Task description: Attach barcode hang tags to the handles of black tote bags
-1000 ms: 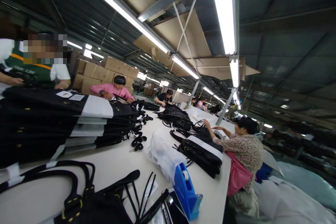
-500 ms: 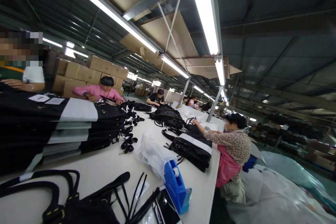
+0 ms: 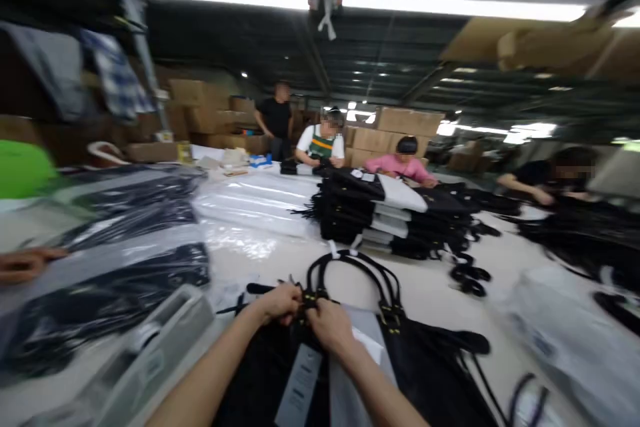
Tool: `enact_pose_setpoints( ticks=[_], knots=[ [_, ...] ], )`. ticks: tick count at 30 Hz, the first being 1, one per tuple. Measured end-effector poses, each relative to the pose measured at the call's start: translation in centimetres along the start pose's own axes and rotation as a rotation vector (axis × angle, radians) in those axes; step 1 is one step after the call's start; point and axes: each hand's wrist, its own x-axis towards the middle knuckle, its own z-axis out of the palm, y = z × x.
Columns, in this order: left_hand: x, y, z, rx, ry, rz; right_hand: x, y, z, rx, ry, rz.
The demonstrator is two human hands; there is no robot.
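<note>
A black handbag [image 3: 425,360] lies in front of me on the white table, its looped handles [image 3: 373,267] pointing away from me. At the left handle base my left hand [image 3: 283,303] has its fingers curled in on the bag's edge. Close beside it, my right hand [image 3: 327,323] is also closed at that handle base; what lies between the fingertips is hidden. Below the hands hangs a grey printed tag [image 3: 299,383]. Pale wrapping [image 3: 353,373] runs across the bag's middle, partly under my right forearm.
A grey tape dispenser [image 3: 155,353] stands at left, beside plastic-wrapped dark bags [image 3: 145,273]. Another person's hand [image 3: 25,265] reaches in there. Ahead are clear plastic sheets [image 3: 255,203] and stacked black bags [image 3: 350,210]. Crumpled plastic [image 3: 555,333] lies at right. Several co-workers surround the table.
My view has swung left, and the blue tape dispenser is out of sight. Both my hands have come into view on the black handbag.
</note>
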Motion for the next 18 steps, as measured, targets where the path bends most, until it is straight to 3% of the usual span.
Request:
enact_pose_setpoints(
  ticks=[1, 3, 9, 18],
  knots=[
    [-1.1, -1.0, -1.4, 0.009, 0.048, -0.053, 0.4, -1.2, 0.9, 0.026, -0.039, -0.041],
    [-2.2, -1.7, -2.5, 0.021, 0.111, -0.108, 0.7, -1.8, 1.2, 0.076, -0.085, -0.087],
    [-2.8, -0.7, -1.6, 0.005, 0.253, -0.045, 0.2, -0.4, -0.7, 0.178, -0.07, -0.125],
    [-5.3, -1.4, -3.2, -0.094, 0.399, 0.087, 0.2, -2.8, 0.0, 0.09, 0.094, -0.286]
  ],
)
